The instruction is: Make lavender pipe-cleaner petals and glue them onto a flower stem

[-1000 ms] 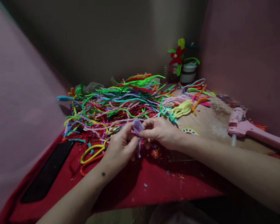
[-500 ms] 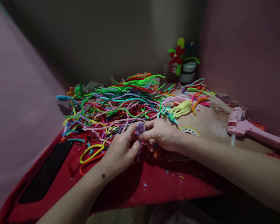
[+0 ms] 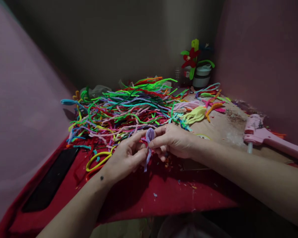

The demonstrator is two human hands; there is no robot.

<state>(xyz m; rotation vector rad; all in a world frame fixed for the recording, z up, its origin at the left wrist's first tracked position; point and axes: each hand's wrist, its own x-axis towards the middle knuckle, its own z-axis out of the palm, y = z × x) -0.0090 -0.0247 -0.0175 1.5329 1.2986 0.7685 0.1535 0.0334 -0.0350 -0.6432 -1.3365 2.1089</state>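
Observation:
A purple pipe cleaner (image 3: 150, 135), bent into a narrow loop with its tail hanging down, is held upright between both hands over the red cloth. My left hand (image 3: 130, 153) pinches it from the left, thumb and forefinger at its lower part. From the right, my right hand (image 3: 171, 140) grips the loop between thumb and forefinger, the other fingers curled below. Just behind the hands lies a big heap of colourful pipe cleaners (image 3: 129, 105). Scissors with yellow and orange handles (image 3: 99, 162) rest beside my left wrist, their blades hidden.
A black phone-like slab (image 3: 51, 180) lies at the left on the red cloth (image 3: 169, 201). On the right stands a pink glue gun (image 3: 260, 135). Yellow looped petals (image 3: 195, 115) lie beyond my right hand. At the back are a lidded cup (image 3: 202, 77) and a red pipe-cleaner flower (image 3: 190, 59).
The purple loop now shows more open and side-on, with its tail more visible. My left hand has turned slightly and lies a little lower; the view has shifted a little.

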